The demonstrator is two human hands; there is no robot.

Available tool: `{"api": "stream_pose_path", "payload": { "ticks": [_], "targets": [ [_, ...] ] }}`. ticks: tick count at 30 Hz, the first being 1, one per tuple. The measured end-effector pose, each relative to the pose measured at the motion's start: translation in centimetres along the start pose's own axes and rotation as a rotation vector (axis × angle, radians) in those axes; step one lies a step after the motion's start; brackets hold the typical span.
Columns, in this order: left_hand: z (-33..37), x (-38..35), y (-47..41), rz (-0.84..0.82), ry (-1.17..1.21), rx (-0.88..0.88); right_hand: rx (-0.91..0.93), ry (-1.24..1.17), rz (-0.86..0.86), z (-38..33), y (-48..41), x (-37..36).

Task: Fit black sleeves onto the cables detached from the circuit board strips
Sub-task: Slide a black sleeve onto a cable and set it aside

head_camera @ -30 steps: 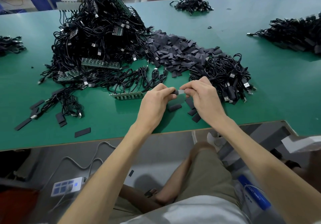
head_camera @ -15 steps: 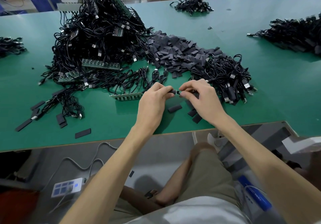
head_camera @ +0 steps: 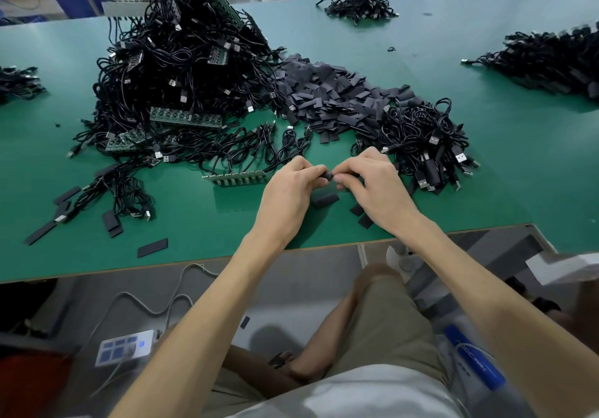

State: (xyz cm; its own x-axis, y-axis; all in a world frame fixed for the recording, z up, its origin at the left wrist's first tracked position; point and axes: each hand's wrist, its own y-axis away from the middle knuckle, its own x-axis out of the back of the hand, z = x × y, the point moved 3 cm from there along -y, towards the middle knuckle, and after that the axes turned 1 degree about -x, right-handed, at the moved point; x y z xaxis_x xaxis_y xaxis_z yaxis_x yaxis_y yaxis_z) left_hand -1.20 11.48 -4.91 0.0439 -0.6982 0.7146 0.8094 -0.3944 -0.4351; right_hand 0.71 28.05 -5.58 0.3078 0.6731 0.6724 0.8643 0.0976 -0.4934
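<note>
Nearest, below the table edge, a white power strip (head_camera: 123, 348) lies on the floor left of the person's knees. Over the near part of the green table (head_camera: 201, 223) the left hand (head_camera: 288, 190) and the right hand (head_camera: 376, 187) meet, knuckles up and fingers curled. Both pinch 1 short black sleeve (head_camera: 327, 176) by its ends, between thumb and fingertips, just above the tabletop. Whether a cable end sits inside it cannot be told. Directly beneath them 1 loose sleeve (head_camera: 325, 199) lies flat, and 2 more sleeves (head_camera: 361, 216) show beside the right wrist. Just left of the left hand lies a circuit board strip (head_camera: 238, 177), with attached cables (head_camera: 259, 145) running off its far edge. Right of the hands sits a heap of coiled cables (head_camera: 428, 135). Behind it spreads a sleeve pile (head_camera: 327, 93), touching a tall cable mound (head_camera: 175, 70) that has green boards jutting from it. Farther off, well apart, lie 3 smaller cable heaps: a far heap (head_camera: 359, 5), a right heap (head_camera: 551, 60) and a left heap (head_camera: 16, 80).
</note>
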Motion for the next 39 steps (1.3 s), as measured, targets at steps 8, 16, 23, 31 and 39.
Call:
{"api": "stream_pose_path", "payload": {
  "ticks": [8, 16, 23, 31, 39],
  "targets": [
    [0.05, 0.3, 0.03, 0.006, 0.06, 0.024, -0.012, -0.005, -0.007, -0.31, -0.06, -0.02],
    [0.31, 0.69, -0.05, 0.017, 0.172, 0.114, -0.011, -0.019, -0.006, -0.29, -0.12, 0.15],
    [-0.08, 0.58, -0.24, -0.004, 0.195, 0.146, -0.027, -0.027, -0.015, -0.31, -0.17, 0.12],
    [0.2, 0.61, -0.11, 0.003, 0.088, 0.053, -0.035, -0.018, -0.02, -0.36, -0.18, 0.04],
    [-0.31, 0.22, -0.13, -0.023, 0.127, 0.126, -0.065, -0.052, -0.007, -0.5, -0.03, 0.28]
  ]
}}
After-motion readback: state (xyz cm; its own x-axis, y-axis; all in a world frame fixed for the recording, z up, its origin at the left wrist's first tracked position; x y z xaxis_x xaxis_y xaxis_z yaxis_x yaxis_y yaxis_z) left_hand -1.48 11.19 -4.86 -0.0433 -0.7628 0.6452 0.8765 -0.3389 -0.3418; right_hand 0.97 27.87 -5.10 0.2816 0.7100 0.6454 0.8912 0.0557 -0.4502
